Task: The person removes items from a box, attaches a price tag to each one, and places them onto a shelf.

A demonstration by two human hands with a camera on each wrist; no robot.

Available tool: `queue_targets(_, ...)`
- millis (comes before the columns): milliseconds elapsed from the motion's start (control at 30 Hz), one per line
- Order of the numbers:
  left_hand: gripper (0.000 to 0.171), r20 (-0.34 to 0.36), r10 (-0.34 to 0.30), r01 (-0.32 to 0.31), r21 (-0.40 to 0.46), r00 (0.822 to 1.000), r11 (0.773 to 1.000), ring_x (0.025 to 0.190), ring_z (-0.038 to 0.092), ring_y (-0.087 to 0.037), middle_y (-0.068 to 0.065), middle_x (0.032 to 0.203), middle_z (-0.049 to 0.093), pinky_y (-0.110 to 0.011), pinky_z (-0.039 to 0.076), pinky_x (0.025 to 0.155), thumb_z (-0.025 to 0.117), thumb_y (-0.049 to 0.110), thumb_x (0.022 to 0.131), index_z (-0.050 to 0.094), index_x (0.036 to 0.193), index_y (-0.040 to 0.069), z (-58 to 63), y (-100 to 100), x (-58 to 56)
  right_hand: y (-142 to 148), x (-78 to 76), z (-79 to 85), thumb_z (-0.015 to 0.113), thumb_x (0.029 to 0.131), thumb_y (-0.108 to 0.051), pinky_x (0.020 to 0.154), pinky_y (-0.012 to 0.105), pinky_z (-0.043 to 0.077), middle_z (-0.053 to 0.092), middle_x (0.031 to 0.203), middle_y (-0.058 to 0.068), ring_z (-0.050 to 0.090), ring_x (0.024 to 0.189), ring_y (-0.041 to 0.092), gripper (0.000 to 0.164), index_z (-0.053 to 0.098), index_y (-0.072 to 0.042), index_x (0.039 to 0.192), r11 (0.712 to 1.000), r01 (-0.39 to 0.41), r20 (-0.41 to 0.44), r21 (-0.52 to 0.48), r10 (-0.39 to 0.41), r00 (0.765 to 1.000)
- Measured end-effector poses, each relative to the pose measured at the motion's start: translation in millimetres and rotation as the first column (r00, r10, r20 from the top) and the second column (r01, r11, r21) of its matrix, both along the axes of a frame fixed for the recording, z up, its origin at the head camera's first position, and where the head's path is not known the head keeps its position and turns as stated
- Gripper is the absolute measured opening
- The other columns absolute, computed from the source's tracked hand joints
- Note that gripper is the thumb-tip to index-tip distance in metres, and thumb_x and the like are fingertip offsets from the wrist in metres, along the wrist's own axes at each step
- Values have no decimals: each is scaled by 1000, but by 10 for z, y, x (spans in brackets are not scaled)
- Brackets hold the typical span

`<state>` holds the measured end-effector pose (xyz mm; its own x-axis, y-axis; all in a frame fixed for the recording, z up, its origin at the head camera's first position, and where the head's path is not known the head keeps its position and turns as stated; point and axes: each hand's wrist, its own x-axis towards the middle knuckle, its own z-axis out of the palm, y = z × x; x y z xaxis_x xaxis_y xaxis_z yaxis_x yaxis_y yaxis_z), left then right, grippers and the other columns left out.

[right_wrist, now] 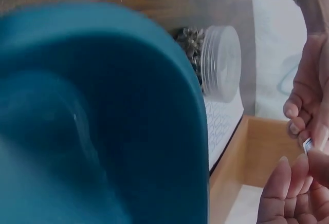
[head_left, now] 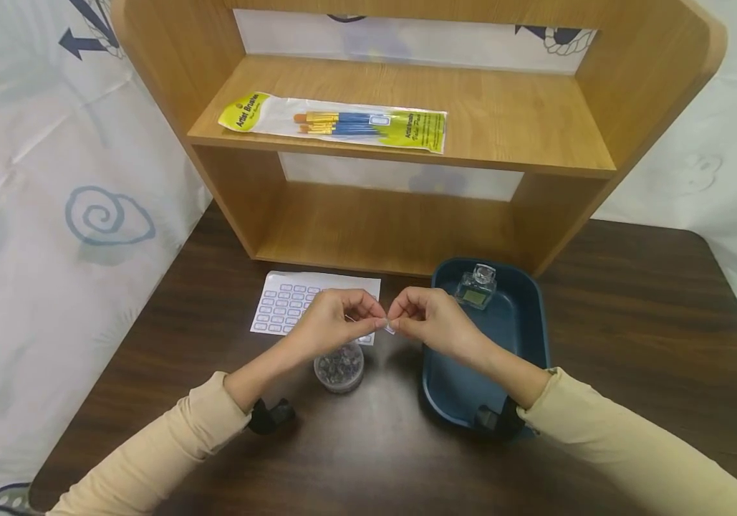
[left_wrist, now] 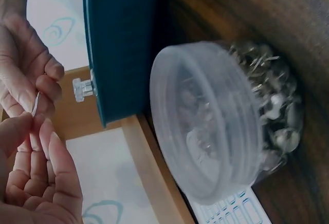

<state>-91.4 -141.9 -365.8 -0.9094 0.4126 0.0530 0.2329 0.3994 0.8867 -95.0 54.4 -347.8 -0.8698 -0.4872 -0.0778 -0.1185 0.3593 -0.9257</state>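
My left hand and right hand meet fingertip to fingertip above the table. Between them is a small white label sticker with a blue border, pinched by the thumb and fingers of each hand. Just below my left hand stands a round clear jar of metal thumbtacks, its translucent lid on. Partly covered by that hand, a sheet of blue-bordered label stickers lies flat behind the jar. My right forearm crosses over a dark blue tray, where a square glass bottle sits at the back.
A wooden shelf unit stands at the back of the dark wood table. On its upper board lies a pack of artist brushes, bearing a blue-bordered label. Patterned white cloth hangs around the table.
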Motion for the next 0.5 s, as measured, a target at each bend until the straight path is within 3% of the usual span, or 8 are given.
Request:
queue_targets(133,5,45,14,-14,-2,999,1000,62,57,-13,-6,72,67,-20,46,54,70,11,83,68,85,6,-32,-11,44,-4,86,-56,65,85,0,56,25,51,62,76,10,56,63,14,10,62,2,94,997,71,-18,-4,-71,997)
queue_targets(333,7,107,58,-63,47,993,997,67,61,-29,-8,74,67,-20,47,55,69,9,84,67,86,3,-97,-92,136,-58,248,-175,66,84,2,60,33,57,62,82,15,61,65,16,15,60,6,98,981,170,12,-98,-169,985)
queue_targets(500,6,150,63,-74,69,987,995,67,60,-26,-7,75,66,-20,46,55,69,11,84,66,87,6,-141,-155,237,-166,380,-266,67,83,1,53,35,55,61,75,13,60,57,14,9,62,2,89,967,225,22,-115,-224,974)
